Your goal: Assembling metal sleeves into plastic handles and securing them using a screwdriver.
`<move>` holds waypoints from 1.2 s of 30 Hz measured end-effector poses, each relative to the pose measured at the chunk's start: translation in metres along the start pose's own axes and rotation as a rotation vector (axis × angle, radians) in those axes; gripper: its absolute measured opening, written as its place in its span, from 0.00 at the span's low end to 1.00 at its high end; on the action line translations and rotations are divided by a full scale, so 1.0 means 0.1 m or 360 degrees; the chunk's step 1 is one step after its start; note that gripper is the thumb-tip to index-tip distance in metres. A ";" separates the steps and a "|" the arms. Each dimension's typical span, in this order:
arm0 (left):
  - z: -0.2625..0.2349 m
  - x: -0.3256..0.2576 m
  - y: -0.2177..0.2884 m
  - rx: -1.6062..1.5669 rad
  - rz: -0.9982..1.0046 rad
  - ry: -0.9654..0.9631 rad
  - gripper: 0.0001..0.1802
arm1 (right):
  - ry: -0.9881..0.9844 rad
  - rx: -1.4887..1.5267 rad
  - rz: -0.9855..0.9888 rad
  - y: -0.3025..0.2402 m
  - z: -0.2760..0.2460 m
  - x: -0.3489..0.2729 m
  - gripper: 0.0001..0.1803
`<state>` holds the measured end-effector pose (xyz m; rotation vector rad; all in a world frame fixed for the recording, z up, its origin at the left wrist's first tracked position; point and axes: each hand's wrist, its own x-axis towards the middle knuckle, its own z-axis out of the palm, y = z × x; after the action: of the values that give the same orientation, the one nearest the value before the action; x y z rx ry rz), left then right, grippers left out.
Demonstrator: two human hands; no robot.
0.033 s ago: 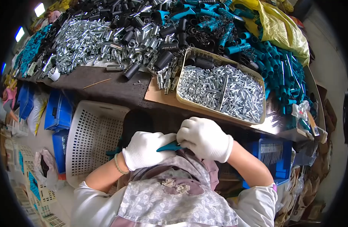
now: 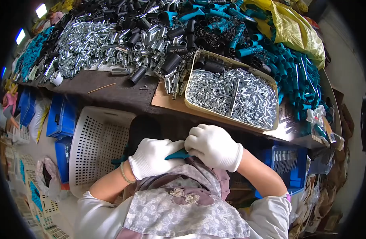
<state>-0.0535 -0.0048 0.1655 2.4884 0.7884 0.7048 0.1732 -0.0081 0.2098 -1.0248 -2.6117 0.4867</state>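
Both of my hands wear white knitted gloves and meet in front of my apron. My left hand (image 2: 155,157) is closed around a teal plastic part (image 2: 176,155), with the thumb along its upper side. Only a narrow tapered stretch of that part shows between the fingers. At its right end, the curled fingers of my right hand (image 2: 214,147) press against it; whether they also pinch something small is hidden. Just beyond my hands, a cream tray (image 2: 230,119) holds small shiny metal pins (image 2: 252,95) and short nut-like pieces (image 2: 203,85), parted by a divider.
Heaps of metal sleeves (image 2: 81,44), black tubes (image 2: 139,74) and teal handles (image 2: 286,63) cover the bench. A yellow sack (image 2: 298,32) lies at the far right. Below the bench stand a white perforated basket (image 2: 97,147) and blue bins (image 2: 61,115). A thin stick (image 2: 101,88) lies near the bench edge.
My right hand has shifted very slightly left. The left hand and the teal part look the same.
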 end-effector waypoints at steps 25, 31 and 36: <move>0.18 -0.11 0.12 0.0201 0.0238 -0.0157 0.22 | -0.1127 0.0946 0.0699 0.41 0.18 -0.16 0.24; 0.14 -0.12 0.15 0.0155 0.0308 -0.0182 0.22 | -0.1168 0.1151 0.0700 0.48 0.37 -0.19 0.30; 0.14 -0.13 0.13 0.0184 0.0323 -0.0212 0.22 | -0.0968 0.1277 0.0555 0.39 0.35 -0.17 0.37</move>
<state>-0.0492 -0.0258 0.1573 2.7149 0.5475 0.5673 0.1951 -0.0005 0.1602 -1.1278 -2.2413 1.9847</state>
